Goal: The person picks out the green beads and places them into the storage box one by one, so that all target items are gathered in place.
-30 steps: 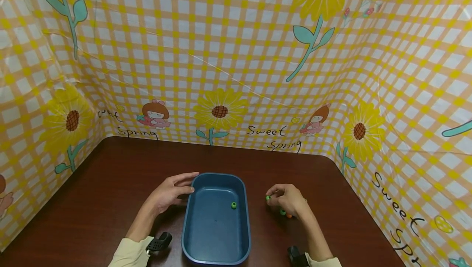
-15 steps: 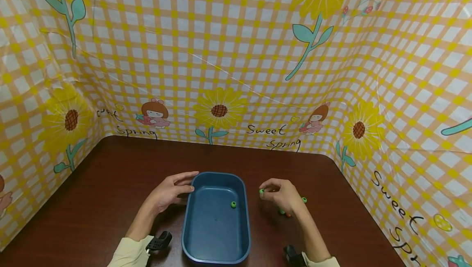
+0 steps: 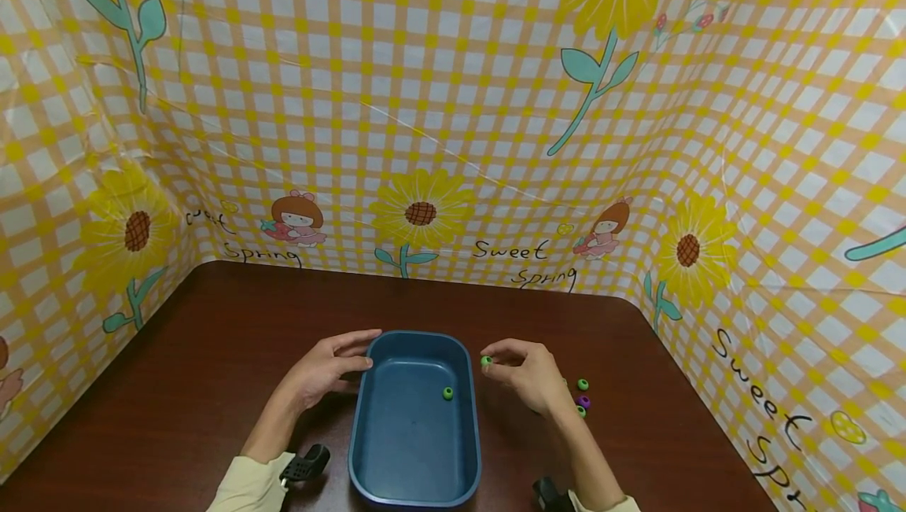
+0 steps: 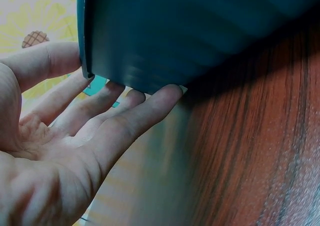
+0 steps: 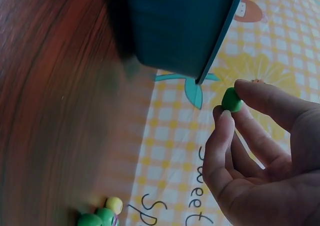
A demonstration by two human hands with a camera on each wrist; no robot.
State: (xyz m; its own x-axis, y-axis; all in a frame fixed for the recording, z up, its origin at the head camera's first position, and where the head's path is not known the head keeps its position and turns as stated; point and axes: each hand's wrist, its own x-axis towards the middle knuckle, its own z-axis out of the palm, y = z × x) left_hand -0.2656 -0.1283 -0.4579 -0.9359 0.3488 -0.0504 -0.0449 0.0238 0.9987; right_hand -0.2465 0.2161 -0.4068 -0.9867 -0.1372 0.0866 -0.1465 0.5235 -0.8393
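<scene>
In the head view my right hand (image 3: 533, 377) pinches a green bead (image 3: 486, 361) between thumb and fingertips, just outside the right rim of the blue tray (image 3: 356, 425). The right wrist view shows that green bead (image 5: 231, 100) in the air, apart from the tray's outer wall (image 5: 175, 31). Another green bead (image 3: 448, 393) lies inside the tray, near its right side. My left hand (image 3: 322, 370) touches the tray's left side near the far corner, fingers extended. In the left wrist view the fingertips of the left hand (image 4: 65, 116) meet the tray's outer wall (image 4: 160, 36).
More beads lie on the dark wooden table (image 3: 269, 307) right of the right hand: a green bead (image 3: 583, 384), a purple bead (image 3: 583, 401) and others partly hidden. A yellow bead (image 5: 114, 205) shows in the right wrist view. A checkered cloth (image 3: 453, 127) encloses the back and sides.
My right hand has moved left and away from me with the green bead, nearer the tray rim, uncovering beads behind it. The left hand and the tray have stayed put.
</scene>
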